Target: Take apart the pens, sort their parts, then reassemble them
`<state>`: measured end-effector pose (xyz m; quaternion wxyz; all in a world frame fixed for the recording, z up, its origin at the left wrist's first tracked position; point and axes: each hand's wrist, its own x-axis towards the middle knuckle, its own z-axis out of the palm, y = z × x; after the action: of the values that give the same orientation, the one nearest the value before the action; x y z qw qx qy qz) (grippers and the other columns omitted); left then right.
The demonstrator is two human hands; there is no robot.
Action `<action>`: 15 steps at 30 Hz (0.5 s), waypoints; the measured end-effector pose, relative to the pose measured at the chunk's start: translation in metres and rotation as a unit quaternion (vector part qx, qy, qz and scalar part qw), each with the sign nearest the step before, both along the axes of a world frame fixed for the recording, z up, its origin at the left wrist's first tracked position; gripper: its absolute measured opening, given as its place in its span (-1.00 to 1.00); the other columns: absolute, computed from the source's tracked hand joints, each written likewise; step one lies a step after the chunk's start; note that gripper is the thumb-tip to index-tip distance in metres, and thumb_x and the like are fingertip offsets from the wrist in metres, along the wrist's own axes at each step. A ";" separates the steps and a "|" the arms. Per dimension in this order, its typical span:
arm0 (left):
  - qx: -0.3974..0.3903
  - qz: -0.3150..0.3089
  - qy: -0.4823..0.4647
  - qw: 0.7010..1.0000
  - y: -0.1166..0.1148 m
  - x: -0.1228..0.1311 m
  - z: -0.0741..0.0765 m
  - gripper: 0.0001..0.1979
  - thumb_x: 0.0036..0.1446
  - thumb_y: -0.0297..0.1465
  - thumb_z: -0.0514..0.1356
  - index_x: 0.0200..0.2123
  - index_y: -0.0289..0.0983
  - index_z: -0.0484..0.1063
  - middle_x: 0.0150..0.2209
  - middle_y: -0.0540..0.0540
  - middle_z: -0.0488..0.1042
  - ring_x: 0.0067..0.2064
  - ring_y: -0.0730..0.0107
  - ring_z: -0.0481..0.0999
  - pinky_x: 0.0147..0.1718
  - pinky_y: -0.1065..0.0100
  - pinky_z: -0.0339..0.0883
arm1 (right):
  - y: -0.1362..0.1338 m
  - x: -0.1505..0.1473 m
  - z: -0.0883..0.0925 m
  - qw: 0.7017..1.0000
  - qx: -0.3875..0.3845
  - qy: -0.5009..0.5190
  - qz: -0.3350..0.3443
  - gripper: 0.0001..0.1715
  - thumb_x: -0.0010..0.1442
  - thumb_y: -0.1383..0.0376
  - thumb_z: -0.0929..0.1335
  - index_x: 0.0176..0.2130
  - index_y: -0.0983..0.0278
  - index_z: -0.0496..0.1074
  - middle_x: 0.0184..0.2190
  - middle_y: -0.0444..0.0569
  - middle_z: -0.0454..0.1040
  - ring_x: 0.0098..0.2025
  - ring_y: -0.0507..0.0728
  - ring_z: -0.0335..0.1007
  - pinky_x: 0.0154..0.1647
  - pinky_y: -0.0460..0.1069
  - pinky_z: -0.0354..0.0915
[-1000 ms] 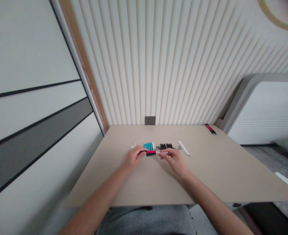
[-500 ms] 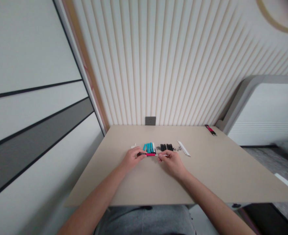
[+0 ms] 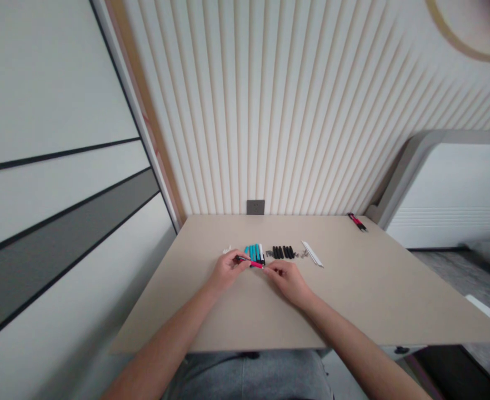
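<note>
My left hand (image 3: 228, 270) is closed around the black end of a red and black pen barrel (image 3: 257, 265), which tilts slightly down to the right. At its right end, the fingers of my right hand (image 3: 289, 281) pinch together on the tip of a thin white refill, now mostly inside the barrel and barely visible. Just beyond the barrel lies a row of blue pen barrels (image 3: 252, 252) with a white one (image 3: 260, 251) beside them. To their right is a row of black pen parts (image 3: 283, 252).
Small dark pieces (image 3: 269, 253) and small grey pieces (image 3: 302, 254) flank the black row. White refills (image 3: 312, 254) lie to the right, small white parts (image 3: 226, 250) to the left. Red and black pens (image 3: 357, 223) rest at the table's far right corner. A socket (image 3: 255, 207) is on the wall.
The white refill has slid left into the red barrel, with my right hand moving up to the barrel's end. The barrel has tipped from level to slanting down rightward.
</note>
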<state>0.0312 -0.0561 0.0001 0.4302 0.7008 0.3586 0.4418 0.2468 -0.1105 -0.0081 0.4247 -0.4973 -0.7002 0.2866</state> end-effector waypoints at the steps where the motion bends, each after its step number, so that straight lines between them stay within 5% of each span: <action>1: -0.014 -0.006 -0.001 1.000 0.000 0.001 0.001 -0.73 0.05 -0.22 0.30 -0.32 -0.32 0.51 -0.44 -0.03 0.46 -0.44 0.45 0.36 -0.45 0.46 0.17 | 0.000 0.001 0.000 1.000 0.008 0.000 -0.003 -0.65 0.25 0.13 0.31 -0.43 0.28 0.51 -0.47 -0.08 0.49 -0.39 0.07 0.34 -0.36 -0.07 0.17; 7: -0.083 -0.049 -0.011 0.995 -0.001 0.003 0.000 -0.70 -0.01 -0.20 0.33 -0.35 -0.35 0.49 -0.57 0.06 0.35 -0.54 0.53 0.23 -0.55 0.49 0.03 | 0.003 0.004 -0.006 0.998 0.018 0.022 -0.050 -0.74 0.19 0.12 0.37 -0.38 0.26 0.51 -0.42 -0.06 0.52 -0.37 0.10 0.36 -0.35 -0.05 0.20; 15: 0.021 -0.034 0.102 0.994 -0.001 0.000 0.000 -0.79 0.07 -0.27 0.27 -0.31 -0.31 0.54 -0.38 -0.07 0.55 -0.36 0.36 0.46 -0.37 0.41 0.29 | 0.004 0.008 -0.006 0.997 0.040 -0.034 -0.054 -0.65 0.27 0.11 0.30 -0.39 0.26 0.52 -0.46 -0.06 0.48 -0.41 0.10 0.34 -0.36 -0.04 0.17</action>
<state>0.0314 -0.0574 -0.0001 0.3916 0.7628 0.3672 0.3604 0.2545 -0.1066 -0.0142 0.4348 -0.5263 -0.6974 0.2178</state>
